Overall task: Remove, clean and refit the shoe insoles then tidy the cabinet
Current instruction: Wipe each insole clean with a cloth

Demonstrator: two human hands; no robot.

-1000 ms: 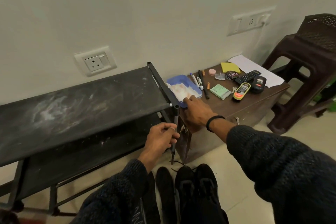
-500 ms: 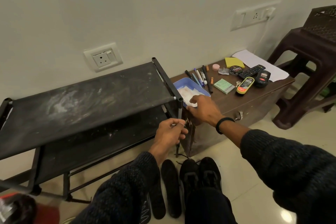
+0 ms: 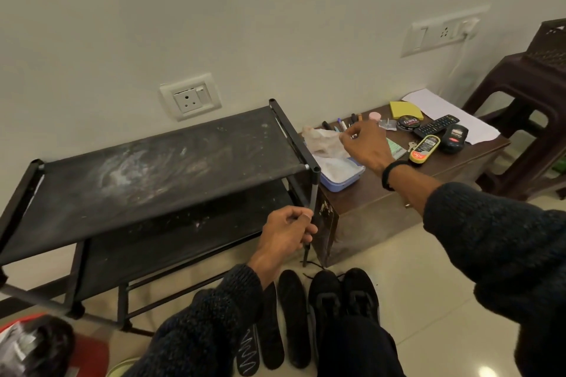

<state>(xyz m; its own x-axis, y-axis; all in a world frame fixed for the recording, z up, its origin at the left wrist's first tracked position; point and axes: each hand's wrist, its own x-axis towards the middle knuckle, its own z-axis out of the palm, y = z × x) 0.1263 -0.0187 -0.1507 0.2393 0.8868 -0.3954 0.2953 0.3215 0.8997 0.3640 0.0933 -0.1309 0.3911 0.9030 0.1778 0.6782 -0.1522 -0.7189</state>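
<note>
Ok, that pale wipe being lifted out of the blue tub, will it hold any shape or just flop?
Likely floppy: the wipe hangs crumpled and folded from the right hand, which pinches one edge. Probably very light, since a fingertip pinch alone lifts it clear of the blue tub. It may cling or drag if damp, but wetness cannot be told here.

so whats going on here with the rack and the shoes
A person is cleaning up. The right hand pinches a wipe lifted above the blue tub on the brown cabinet. The left hand grips the front post of the dusty black rack. Two insoles lie on the floor beside the black shoes.
</note>
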